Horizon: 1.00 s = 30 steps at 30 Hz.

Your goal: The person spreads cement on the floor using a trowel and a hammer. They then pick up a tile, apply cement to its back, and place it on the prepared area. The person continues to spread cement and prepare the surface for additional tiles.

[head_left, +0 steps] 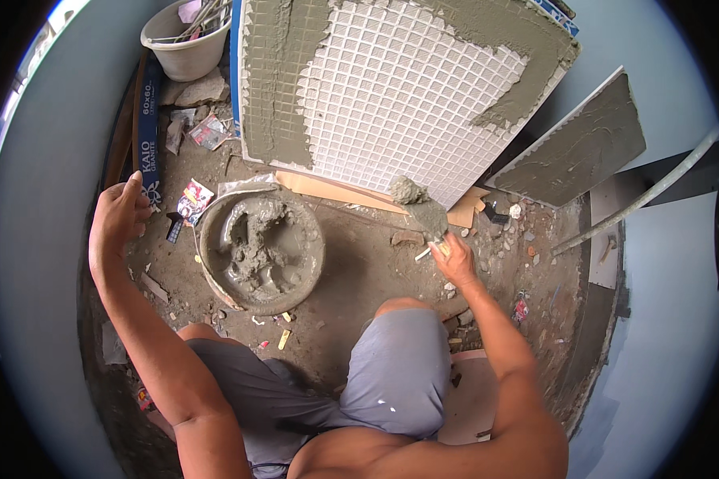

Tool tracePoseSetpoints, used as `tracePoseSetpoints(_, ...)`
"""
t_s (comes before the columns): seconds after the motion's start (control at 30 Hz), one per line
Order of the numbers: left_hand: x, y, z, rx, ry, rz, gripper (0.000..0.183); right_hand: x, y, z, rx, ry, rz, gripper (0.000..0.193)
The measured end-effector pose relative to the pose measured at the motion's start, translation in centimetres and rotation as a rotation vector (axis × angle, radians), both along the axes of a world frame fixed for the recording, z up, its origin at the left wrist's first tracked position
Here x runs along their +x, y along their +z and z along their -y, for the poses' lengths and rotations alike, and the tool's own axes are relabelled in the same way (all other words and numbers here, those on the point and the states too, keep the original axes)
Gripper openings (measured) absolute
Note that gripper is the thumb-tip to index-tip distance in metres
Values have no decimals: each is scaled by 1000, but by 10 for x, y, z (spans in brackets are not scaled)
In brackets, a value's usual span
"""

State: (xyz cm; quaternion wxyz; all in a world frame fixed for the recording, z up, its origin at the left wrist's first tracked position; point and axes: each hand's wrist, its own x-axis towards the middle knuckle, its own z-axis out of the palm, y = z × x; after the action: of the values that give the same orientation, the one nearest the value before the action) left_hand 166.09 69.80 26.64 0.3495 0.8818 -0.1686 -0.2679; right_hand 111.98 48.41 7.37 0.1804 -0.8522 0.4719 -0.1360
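Observation:
My right hand (455, 263) grips a trowel (431, 219) by its handle, and a lump of wet grey mortar (407, 190) sits on the blade. The trowel is in front of the lower edge of a large tile (391, 88), which leans with its white gridded back facing me. Mortar covers the tile's left side, top and upper right; the middle is bare. To the left, my left hand (121, 214) is raised with its fingers curled and nothing visible in them, near a blue cardboard strip (147, 120). Between my hands stands a round tub (318, 267) of wet mortar.
At the far left is a white bucket (185, 60) of tools above broken rubble (204, 88). A second tile (583, 144) with a mortar-coated back leans at the right wall, near a grey hose (639, 195). Wrappers, cardboard and stones litter the dirt floor (359, 271).

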Motion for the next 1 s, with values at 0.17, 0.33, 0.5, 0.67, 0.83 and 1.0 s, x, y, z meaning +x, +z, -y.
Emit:
tracePoseSetpoints(0.17, -6, -11, -12, 61, -70, -17, 42, -72, -32, 42, -1, -109, -139, 34)
tracePoseSetpoints(0.33, -47, -6, -47, 202, -171, 50, 42, -90, -63, 75, 69, -39, -187, 36)
tracePoseSetpoints(0.5, -103, -7, -83, 179, -148, -23, 39, -80, -69, 89, 117, -43, -117, 35)
tracePoseSetpoints(0.67, -140, -14, -106, 56, -59, -54, 42, -72, -25, 113, 197, -34, 162, 29)
tracePoseSetpoints(0.83, -150, -16, -103, 25, -81, 73, 42, -49, 93, 163, 293, -149, 322, 36)
tracePoseSetpoints(1.0, -149, -17, -101, 11, -135, 103, 39, -43, 160, 189, -30, -192, 362, 35)
